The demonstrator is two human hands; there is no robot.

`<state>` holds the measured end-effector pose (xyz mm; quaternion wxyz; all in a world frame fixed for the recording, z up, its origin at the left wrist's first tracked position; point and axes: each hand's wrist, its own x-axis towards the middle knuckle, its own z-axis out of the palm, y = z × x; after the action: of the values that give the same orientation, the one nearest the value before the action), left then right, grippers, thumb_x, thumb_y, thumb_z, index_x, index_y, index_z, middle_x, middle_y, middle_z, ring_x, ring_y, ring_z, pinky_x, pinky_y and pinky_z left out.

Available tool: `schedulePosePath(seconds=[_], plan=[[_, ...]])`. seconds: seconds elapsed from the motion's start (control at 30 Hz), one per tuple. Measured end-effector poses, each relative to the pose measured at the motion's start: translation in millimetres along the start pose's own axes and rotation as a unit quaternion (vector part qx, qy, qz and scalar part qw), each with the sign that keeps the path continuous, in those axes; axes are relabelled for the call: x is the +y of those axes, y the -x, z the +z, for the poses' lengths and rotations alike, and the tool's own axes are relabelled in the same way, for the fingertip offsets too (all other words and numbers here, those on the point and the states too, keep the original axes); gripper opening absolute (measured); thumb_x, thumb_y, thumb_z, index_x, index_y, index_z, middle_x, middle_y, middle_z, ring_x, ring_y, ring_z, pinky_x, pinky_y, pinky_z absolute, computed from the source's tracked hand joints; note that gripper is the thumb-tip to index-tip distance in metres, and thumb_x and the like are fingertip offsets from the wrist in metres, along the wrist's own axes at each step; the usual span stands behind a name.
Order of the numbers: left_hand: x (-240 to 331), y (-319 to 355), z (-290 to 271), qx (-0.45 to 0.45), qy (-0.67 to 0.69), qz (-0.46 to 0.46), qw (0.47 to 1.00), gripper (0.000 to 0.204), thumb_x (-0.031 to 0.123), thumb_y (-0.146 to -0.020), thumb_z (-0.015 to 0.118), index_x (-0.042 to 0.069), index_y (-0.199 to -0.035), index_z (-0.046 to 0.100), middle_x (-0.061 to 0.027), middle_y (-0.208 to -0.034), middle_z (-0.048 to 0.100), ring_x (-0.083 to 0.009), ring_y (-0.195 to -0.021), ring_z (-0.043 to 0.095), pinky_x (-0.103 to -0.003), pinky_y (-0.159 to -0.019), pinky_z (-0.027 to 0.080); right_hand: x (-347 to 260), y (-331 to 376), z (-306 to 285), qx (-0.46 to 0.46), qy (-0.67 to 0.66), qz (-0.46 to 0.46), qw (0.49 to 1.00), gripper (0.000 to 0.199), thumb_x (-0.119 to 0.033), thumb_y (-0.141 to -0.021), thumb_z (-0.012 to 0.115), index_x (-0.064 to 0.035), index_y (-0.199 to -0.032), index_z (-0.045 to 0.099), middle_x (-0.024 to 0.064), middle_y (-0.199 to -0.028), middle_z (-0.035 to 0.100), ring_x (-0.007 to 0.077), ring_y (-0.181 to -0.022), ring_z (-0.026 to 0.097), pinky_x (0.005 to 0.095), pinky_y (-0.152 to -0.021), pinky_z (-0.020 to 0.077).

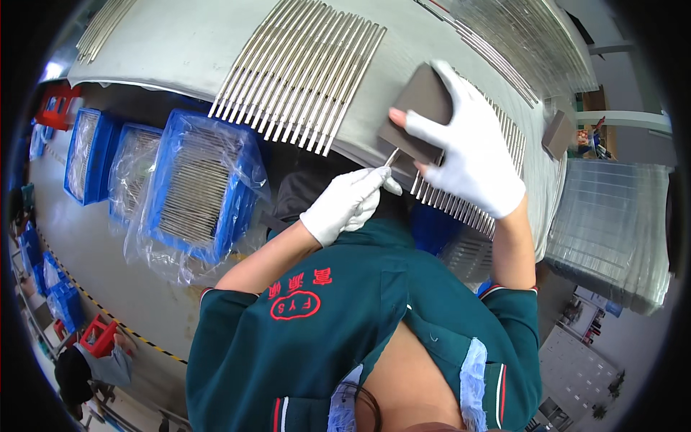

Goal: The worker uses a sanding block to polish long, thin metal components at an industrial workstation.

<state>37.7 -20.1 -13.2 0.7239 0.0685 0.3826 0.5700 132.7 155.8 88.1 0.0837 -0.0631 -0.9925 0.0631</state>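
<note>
My left hand (351, 203), in a white glove, is closed in a pinch on the end of a thin metal rod (392, 157) at the table's near edge. The rest of that rod runs under a flat grey-brown block (417, 115) that looks like a sanding block. My right hand (471, 147), in a white glove with some bare fingertips, grips this block from the right and holds it over the rod. Left of the block lies a wide row of metal rods (299, 72). A second row of rods (461, 209) shows partly beneath my right hand.
Blue crates (241, 205) lined with clear plastic and filled with rods stand at the left. Another brown block (558, 135) lies at the table's right edge, near stacked clear plastic trays (608, 230). More rods (497, 54) lie along the far right. A person (93, 367) is at lower left.
</note>
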Motion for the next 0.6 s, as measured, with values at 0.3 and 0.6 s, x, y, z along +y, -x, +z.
schedulePosePath(seconds=[0.3,0.6], plan=[[2.8,-2.0,7.6,0.037,-0.098,0.01,0.994,0.035,0.036,-0.102,0.051,0.003,-0.105,0.062,0.0062,-0.055,0.036,-0.0015,-0.04,0.029,-0.02,-0.036,0.022,9.2,11.7,-10.2,-0.03,0.024,-0.012,0.999,0.069,-0.015,-0.054,0.08,-0.032,-0.12,0.07,0.0285,-0.144,0.041,0.0448,-0.127,0.047,0.047,-0.107,0.041],[0.0,-6.5,-3.5,0.006,-0.007,-0.011,1.0,0.043,0.041,-0.102,0.05,0.001,-0.112,0.063,0.006,-0.054,0.035,-0.0023,-0.038,0.026,-0.02,-0.035,0.022,19.0,46.6,-22.4,-0.052,0.027,0.031,0.998,0.072,-0.015,-0.053,0.08,-0.0317,-0.122,0.069,0.029,-0.148,0.036,0.045,-0.132,0.042,0.0465,-0.111,0.0363]])
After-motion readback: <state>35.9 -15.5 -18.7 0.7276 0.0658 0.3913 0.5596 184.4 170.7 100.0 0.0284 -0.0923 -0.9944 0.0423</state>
